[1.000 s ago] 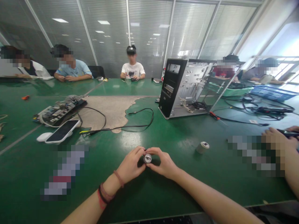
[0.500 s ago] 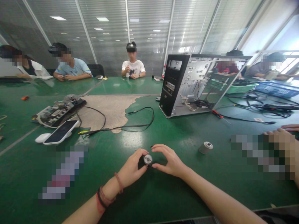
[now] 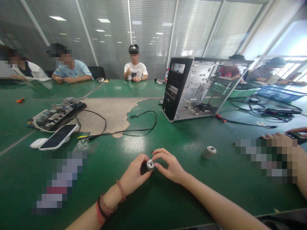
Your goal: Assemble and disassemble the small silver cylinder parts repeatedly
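Observation:
In the middle of the near table, a small cylindrical motor [image 3: 150,164] stands upright with its pale round end face up; a little hub and small holes show on that face. My left hand [image 3: 136,171] is curled round its left side, thumb in front and fingers behind. From the right, my right hand [image 3: 171,166] has its thumb and index fingertip closed at the motor's upper edge, pinching near the hub. A second, similar metal cylinder [image 3: 209,152] stands by itself further right.
An opened computer case [image 3: 178,91] stands behind to the right, with a screwdriver [image 3: 220,118] beside it. A phone [image 3: 59,137], a circuit assembly [image 3: 56,115] and black cables [image 3: 144,129] lie left and centre. Another person's hand [image 3: 279,143] is at the right; more people sit across.
My right hand has closed in leftward, its thumb and index finger going from apart to touching the motor's top. My left hand keeps its hold. The view has shifted slightly.

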Available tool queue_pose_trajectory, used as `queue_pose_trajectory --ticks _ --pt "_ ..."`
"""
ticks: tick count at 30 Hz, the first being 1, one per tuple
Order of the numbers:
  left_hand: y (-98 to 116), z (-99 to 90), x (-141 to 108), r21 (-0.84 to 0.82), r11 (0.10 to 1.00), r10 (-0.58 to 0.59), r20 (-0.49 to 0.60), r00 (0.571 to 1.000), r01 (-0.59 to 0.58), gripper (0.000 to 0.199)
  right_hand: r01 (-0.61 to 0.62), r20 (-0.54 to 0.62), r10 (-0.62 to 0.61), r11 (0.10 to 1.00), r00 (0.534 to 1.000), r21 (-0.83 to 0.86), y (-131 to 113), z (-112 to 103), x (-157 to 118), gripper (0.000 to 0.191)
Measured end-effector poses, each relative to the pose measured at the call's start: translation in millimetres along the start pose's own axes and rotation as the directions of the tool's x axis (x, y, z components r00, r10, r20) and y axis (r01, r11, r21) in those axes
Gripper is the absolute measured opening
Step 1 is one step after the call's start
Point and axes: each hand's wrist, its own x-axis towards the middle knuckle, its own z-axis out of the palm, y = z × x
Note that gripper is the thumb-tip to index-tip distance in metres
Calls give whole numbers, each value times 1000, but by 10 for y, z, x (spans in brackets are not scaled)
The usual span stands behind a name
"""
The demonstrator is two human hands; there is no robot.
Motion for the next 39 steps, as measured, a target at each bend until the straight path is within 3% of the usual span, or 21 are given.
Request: queue_pose_trajectory --ticks 13,21,28,34,39 --pt "-1 -19 6 78 997 13 5 1000 -13 14 8 -33 -10 999 999 -51 -33 86 52 11" --pt "-40 -65 11 160 986 42 42 998 -48 18 -75 -159 84 995 984 59 -30 -39 60 9" --pt "-128 -200 33 285 948 117 103 988 -142 40 -145 75 150 987 986 -68 127 -142 -62 7" --pt "-241 -412 53 351 927 115 60 991 -129 22 -168 231 205 971 951 -168 160 -70 -125 10" --pt "-367 -409 60 360 930 86 -7 996 -77 23 -179 257 210 974 943 -138 191 -93 -139 11"
